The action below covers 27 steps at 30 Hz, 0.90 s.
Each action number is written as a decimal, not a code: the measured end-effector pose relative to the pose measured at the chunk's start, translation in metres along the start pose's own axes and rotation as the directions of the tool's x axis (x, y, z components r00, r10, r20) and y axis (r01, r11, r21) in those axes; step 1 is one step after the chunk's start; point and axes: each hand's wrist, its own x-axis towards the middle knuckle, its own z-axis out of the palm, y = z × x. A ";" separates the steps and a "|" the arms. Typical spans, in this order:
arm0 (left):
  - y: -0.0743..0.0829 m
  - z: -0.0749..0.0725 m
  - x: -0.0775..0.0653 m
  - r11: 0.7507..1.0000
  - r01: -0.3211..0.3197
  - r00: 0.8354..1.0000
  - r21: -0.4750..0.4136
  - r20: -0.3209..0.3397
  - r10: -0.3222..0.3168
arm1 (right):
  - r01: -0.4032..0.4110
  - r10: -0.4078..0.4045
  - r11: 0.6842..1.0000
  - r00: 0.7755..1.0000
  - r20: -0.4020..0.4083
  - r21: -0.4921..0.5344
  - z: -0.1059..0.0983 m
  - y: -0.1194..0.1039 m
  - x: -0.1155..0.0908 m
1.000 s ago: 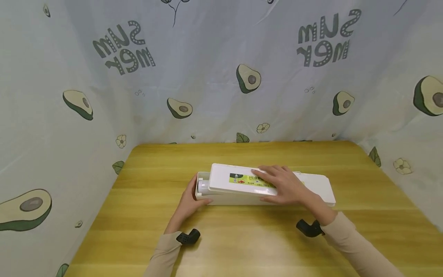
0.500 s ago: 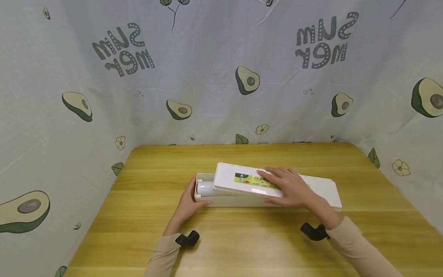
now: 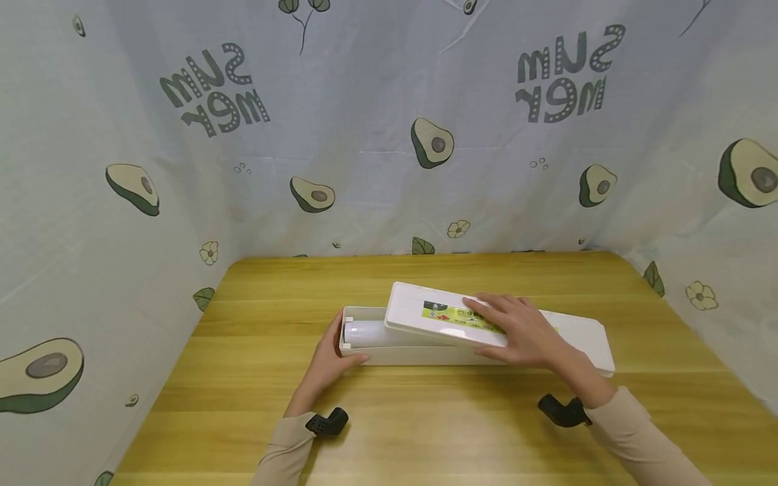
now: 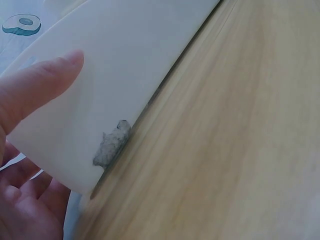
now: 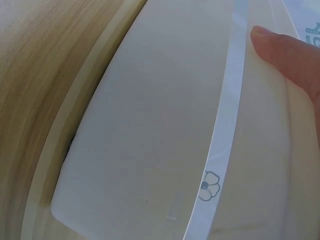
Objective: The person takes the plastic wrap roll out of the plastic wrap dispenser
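Observation:
A long white cling film box (image 3: 413, 356) sits on the wooden table, its left part uncovered. Inside that part lies a pale cling film roll (image 3: 377, 333). My left hand (image 3: 326, 358) grips the box's left end, thumb on the front wall and fingers round the end; in the left wrist view a grey torn patch (image 4: 112, 145) marks the wall near the bottom edge. My right hand (image 3: 516, 332) holds the white lid (image 3: 410, 310) with its green-yellow label (image 3: 446, 315) from above. The lid slants across the box and sticks out past its right end.
The wooden table (image 3: 243, 391) stretches around the box on every side. A white curtain (image 3: 365, 81) printed with avocados hangs behind it and along both sides. Each wrist wears a black camera mount (image 3: 328, 422).
My right hand has drawn the lid to the right and slightly askew, so more of the cling film roll shows. The left hand stays on the box's left end.

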 end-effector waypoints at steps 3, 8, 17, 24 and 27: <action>-0.001 0.000 0.000 1.000 -0.001 1.000 0.004 -0.002 0.001 | -0.003 0.003 1.000 1.000 -0.002 0.000 0.000 0.001 -0.002; -0.001 0.000 -0.001 1.000 -0.001 1.000 0.004 0.004 0.001 | -0.029 0.029 1.000 1.000 0.010 -0.008 -0.001 0.003 -0.008; -0.001 -0.001 0.000 1.000 -0.006 1.000 -0.012 0.010 0.006 | -0.078 0.079 0.997 0.997 0.014 -0.017 -0.008 0.008 -0.018; -0.001 -0.001 -0.001 1.000 0.004 1.000 -0.029 0.016 -0.004 | -0.098 0.098 0.995 0.995 -0.001 -0.011 -0.008 0.012 -0.025; -0.002 -0.001 -0.001 0.999 0.004 1.000 -0.031 0.018 -0.004 | -0.112 0.112 0.994 0.994 -0.001 -0.006 -0.009 0.014 -0.028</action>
